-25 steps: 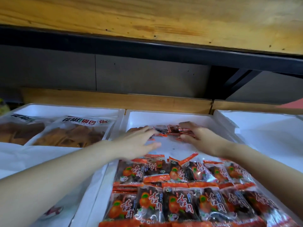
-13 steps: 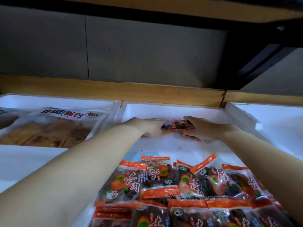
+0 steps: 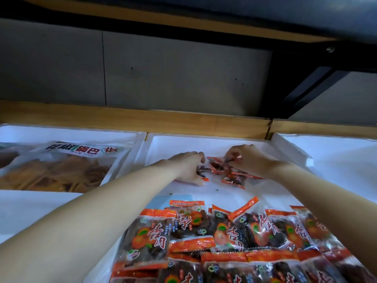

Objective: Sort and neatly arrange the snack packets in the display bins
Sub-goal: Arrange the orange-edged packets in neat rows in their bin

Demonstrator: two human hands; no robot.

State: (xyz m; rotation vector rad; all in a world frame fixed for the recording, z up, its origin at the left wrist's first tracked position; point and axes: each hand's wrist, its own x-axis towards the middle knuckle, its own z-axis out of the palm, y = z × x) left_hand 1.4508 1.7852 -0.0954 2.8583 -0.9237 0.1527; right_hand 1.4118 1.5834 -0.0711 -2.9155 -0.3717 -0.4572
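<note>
Far-end loose packets (image 3: 219,167): likely light, slippery film; pinch sealed edges. Right hand (image 3: 251,161) pinches one; left hand (image 3: 187,168) grip unclear.

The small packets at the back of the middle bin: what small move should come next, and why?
Probably gather the small packets into one bunch and draw it toward the front rows: they lie scattered, the right hand pinches one, the left hand covers others.

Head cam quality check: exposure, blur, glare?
Head view: white bin walls nearly blown out; loose packets at the back soft, print unreadable; near packets legible, some sheen on the wrappers; shelf underside above dark, little detail.
</note>
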